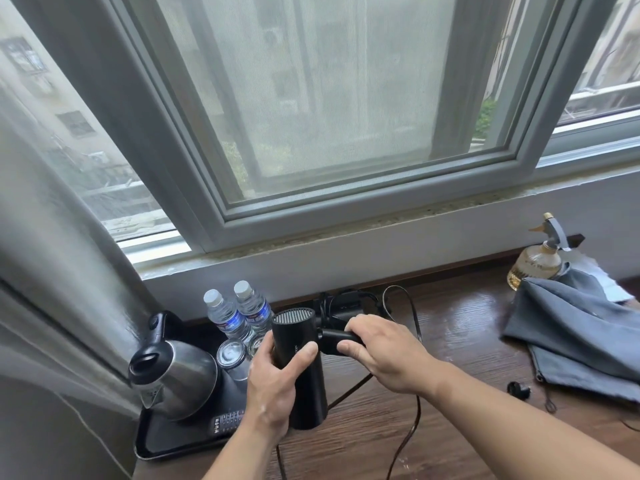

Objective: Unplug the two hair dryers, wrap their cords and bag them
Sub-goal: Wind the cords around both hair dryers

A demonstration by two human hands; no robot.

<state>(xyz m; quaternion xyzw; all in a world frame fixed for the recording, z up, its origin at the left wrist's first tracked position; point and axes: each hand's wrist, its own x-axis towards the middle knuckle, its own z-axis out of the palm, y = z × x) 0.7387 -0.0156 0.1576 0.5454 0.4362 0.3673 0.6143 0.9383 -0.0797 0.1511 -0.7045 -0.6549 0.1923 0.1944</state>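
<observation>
your left grip (pixel 273 379) curled round hair dryer (pixel 310 393) barrel, your right grip (pixel 388 355) clasping its handle (pixel 334 341), above surface (pixel 467 341)

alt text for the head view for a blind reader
A person's left hand grips the barrel of a black hair dryer while the right hand holds its handle, above a wooden desk under a window. A kettle and two water bottles sit on a tray at left; a grey cloth bag lies at right.
</observation>
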